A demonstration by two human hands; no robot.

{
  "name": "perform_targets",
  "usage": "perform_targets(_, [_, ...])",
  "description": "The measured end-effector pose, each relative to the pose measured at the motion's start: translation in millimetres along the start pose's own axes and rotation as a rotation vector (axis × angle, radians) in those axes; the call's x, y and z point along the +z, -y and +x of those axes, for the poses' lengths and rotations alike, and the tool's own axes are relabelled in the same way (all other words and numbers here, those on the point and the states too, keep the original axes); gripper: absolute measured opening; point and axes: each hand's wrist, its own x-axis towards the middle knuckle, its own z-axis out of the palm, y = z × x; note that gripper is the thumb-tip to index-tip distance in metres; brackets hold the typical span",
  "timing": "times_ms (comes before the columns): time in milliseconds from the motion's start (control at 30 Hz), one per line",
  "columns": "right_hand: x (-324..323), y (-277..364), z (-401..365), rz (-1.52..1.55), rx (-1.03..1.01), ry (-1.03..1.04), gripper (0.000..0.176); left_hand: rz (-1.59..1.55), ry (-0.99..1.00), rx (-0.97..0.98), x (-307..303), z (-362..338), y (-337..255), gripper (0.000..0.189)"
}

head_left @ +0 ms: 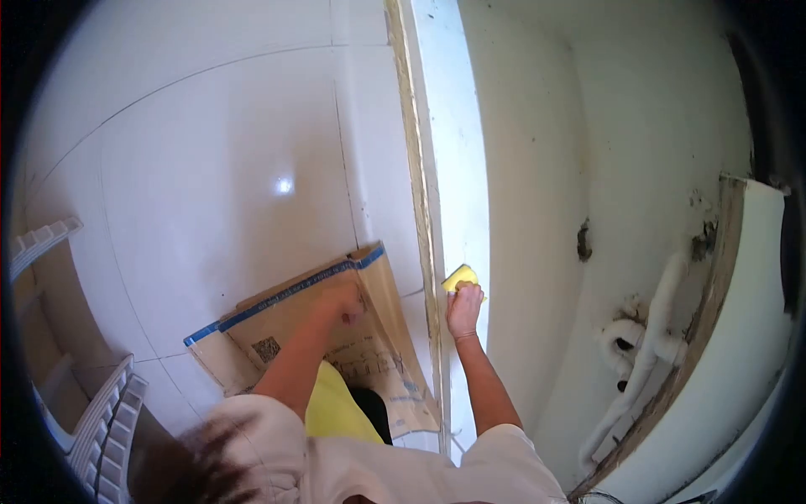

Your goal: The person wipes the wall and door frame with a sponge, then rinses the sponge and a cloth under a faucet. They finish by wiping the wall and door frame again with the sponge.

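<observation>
My right hand (465, 311) is closed on a yellow cloth (461, 275), which lies against the white face of a long ledge (453, 168). Over a flattened cardboard sheet (294, 323) with blue tape along its edge hangs my left hand (348, 304). Its fingers are curled, and whatever they hold, if anything, is too small to make out. Something yellow (336, 407) shows below my left forearm, beside a black shape.
White pipes (646, 361) run along the wall at the right, near a curved panel with a rough brown edge (705, 311). White plastic racks (105, 428) stand at the lower left. Large white tiles (210, 185) cover the floor.
</observation>
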Motion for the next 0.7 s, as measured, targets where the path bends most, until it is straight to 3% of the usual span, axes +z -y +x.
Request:
perform_targets(33, [-2.0, 0.5, 9.4, -0.004, -0.019, 0.015, 0.022, -0.146, 0.122, 0.029, -5.1, -1.2, 0.0, 0.019])
perform_targets(67, [-3.0, -2.1, 17.2, -0.009, -0.034, 0.011, 0.022, -0.155, 0.113, 0.038, -17.9, -13.3, -6.3, 0.019])
perform_targets(133, [-3.3, -6.3, 31.5, -0.016, -0.104, 0.064, 0.02, -0.348, -0.117, 0.312, -61.0, -39.5, -17.3, 0.022])
perform_targets(167, [-4.8, -5.6, 41.3, -0.024, -0.111, 0.064, 0.02, -0.517, -0.366, 0.455, -80.7, -25.5, -10.8, 0.021])
perform_targets(200, [-7.2, -1.8, 52.9, -0.023, -0.123, 0.067, 0.02, -0.519, -0.777, 0.456, -110.7, -31.1, -19.9, 0.026])
perform_targets(233, [-8.6, 3.5, 65.4, -0.02, -0.134, 0.072, 0.02, -0.333, -1.217, 0.398, -146.3, -28.0, -24.3, 0.029])
perform_targets(267, [-7.8, 8.0, 80.9, -0.02, -0.136, 0.073, 0.02, -0.167, -1.518, 0.277, -178.5, -28.3, -26.4, 0.036])
perform_targets(300, [-6.8, 12.5, 98.7, -0.038, -0.15, 0.071, 0.02, 0.101, -1.801, 0.337, -220.8, -0.1, -2.8, 0.045])
perform_targets(367, [-6.1, 24.1, 137.3, -0.062, -0.156, 0.074, 0.02, 0.323, -1.811, -0.066, -268.1, -11.2, -10.5, 0.05])
perform_targets(467, [-5.7, 46.8, 211.9, -0.064, -0.218, 0.099, 0.018, 0.39, -1.812, -0.109, -291.8, 1.6, -0.1, 0.055])
perform_targets(533, [-4.7, 58.3, 262.3, -0.029, -0.216, -0.017, 0.016, 0.377, -1.764, -0.155, -295.2, -2.0, -9.6, 0.057])
perform_targets(700, [-4.4, 75.5, 375.8, 0.001, -0.233, -0.061, 0.017, 0.375, -1.725, -0.212, -299.1, -9.2, -16.6, 0.059])
